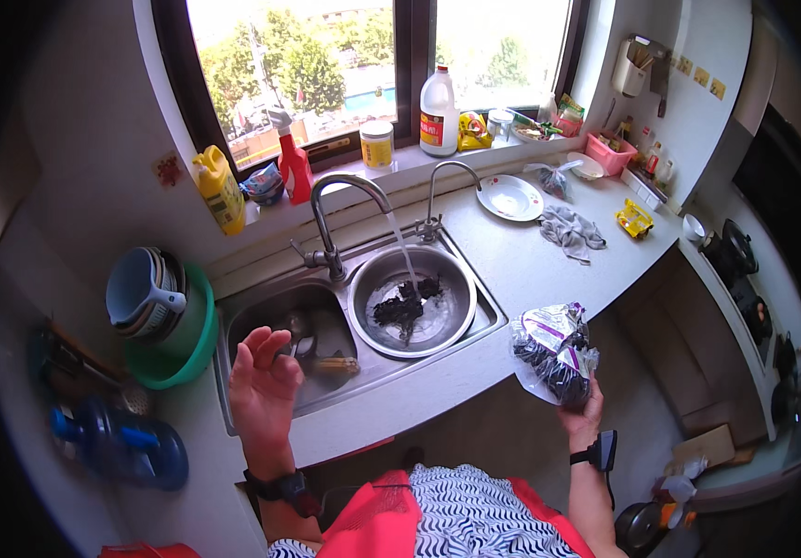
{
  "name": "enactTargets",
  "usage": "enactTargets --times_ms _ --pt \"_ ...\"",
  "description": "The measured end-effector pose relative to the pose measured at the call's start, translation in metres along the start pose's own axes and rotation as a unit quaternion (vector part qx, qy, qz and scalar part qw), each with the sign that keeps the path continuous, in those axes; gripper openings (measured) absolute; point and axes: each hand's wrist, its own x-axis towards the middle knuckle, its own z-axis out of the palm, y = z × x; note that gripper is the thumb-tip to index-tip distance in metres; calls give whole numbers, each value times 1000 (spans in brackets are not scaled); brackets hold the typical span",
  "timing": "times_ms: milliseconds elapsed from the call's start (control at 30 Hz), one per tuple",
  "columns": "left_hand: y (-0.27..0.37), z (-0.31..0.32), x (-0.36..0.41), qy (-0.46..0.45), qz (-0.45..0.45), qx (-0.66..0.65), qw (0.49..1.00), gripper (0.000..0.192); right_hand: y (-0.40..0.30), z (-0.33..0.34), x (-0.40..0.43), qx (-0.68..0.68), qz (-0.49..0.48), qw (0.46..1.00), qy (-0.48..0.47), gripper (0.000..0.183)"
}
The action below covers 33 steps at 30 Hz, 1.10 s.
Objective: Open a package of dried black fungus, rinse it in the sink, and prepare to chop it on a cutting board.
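My right hand (585,408) grips a clear plastic bag (555,352) with purple and silver print, past the counter's front edge. Dark, crinkled dried food, perhaps seaweed, fills it. My left hand (261,394) is raised over the left sink basin (247,314), palm up and fingers bent, with nothing seen in it. Water runs from the tall curved faucet (327,223) into a round steel bowl (467,317) set in the right side of the sink. Clumps of the same dark food (400,310) lie wet in the bowl.
Left of the sink, pots and a colander (132,286) are stacked in a green basin (208,335), behind a blue water jug (128,446). A white plate (510,198), grey cloth (573,230) and yellow packet (633,219) lie on the right counter. Bottles (439,115) line the sill.
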Motion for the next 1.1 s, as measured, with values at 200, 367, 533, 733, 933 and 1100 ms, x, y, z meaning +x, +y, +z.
enactTargets --times_ms 200,367,533,733,933,1100 --pt "4 -29 31 20 -23 -9 999 35 14 8 1 -8 1 999 -32 34" --pt "-6 -57 83 50 -107 -27 993 40 19 8 1 -8 -8 999 -30 35" --pt "-34 -117 149 57 -172 -47 982 60 18 18 -10 -24 -29 999 -34 37" --pt "-64 -160 221 85 -176 40 980 91 0 1 -14 -22 -63 998 -5 37" --pt "-85 -170 269 114 -167 99 974 95 -12 -11 -30 -23 -100 994 42 35" --pt "-90 -180 279 101 -179 170 964 95 -15 -21 -45 -19 -123 990 70 34"
